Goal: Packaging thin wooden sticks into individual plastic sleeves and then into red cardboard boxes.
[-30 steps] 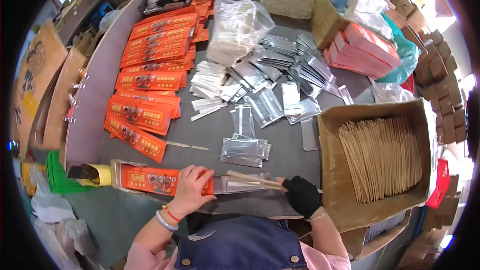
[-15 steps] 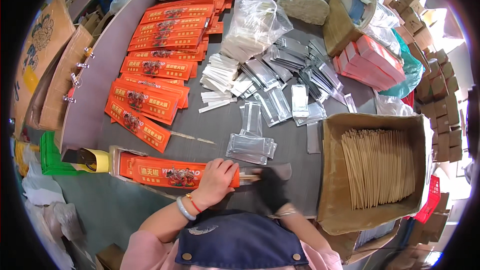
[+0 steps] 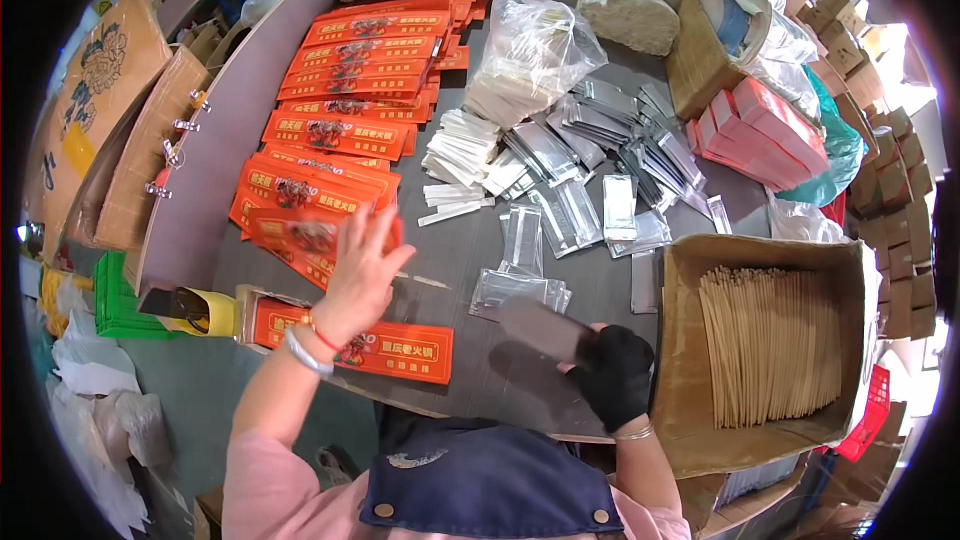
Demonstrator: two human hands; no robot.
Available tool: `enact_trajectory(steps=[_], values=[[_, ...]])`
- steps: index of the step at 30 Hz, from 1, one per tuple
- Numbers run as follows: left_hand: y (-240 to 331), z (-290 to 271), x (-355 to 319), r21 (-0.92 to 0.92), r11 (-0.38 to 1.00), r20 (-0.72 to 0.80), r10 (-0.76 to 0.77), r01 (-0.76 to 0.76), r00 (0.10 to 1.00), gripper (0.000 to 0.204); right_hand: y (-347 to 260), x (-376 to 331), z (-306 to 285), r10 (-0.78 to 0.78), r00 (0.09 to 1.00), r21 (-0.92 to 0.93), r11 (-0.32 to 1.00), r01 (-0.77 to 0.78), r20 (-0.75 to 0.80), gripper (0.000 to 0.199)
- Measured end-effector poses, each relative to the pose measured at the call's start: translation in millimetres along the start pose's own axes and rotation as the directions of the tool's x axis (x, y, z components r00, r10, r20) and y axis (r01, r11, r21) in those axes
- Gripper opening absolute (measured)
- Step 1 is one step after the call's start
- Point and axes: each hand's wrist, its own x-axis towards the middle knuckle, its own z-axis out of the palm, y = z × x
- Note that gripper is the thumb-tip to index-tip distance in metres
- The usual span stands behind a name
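My left hand [image 3: 362, 270], fingers spread, is over the near end of the piled orange printed paper sleeves [image 3: 335, 135]. Beside its fingers a blurred orange sleeve [image 3: 295, 232] lies over the pile; whether they touch it I cannot tell. Below that wrist, a stack of similar sleeves [image 3: 415, 352] projects from a cardboard holder [image 3: 246, 314] at the table's front edge. My right hand [image 3: 612, 372], in a black fingerless glove, is closed on a flat grey strip with a rounded end [image 3: 540, 328], pointing left over the table.
Silvery flat packets [image 3: 520, 290] and white paper-wrapped packets [image 3: 458, 148] lie mid-table. An open carton [image 3: 680, 340] of wooden chopsticks [image 3: 770, 350] stands right. Behind are a clear plastic bag [image 3: 535, 50] and pink-red bundles [image 3: 765, 135]. A low wall [image 3: 225, 130] borders the left.
My left hand has moved up and left from the sleeve stack to the pile, where a blurred sleeve now shows. The right hand has drawn away rightward with the grey strip. The view has shifted slightly.
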Motion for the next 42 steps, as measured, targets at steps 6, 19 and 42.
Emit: enact_trajectory(steps=[6,19,42], values=[[84.9,61.9,-69.8,-0.203,0.730,0.170,-0.630,0.653,0.758,0.089,-25.6,-6.0,7.1,-0.062,0.994,-0.091,0.993,0.070,0.090,0.063],[60.4,68.0,-50.3,-0.411,0.685,0.240,-0.554,0.601,0.797,0.090,-57.9,15.7,70.7,-0.288,0.937,0.117,0.956,0.269,0.197,0.067],[36.5,87.7,41.4,-0.479,0.856,0.067,-0.185,0.195,0.980,0.014,180.2,-78.8,-10.7,0.462,0.744,-0.347,0.679,-0.647,-0.483,0.020]])
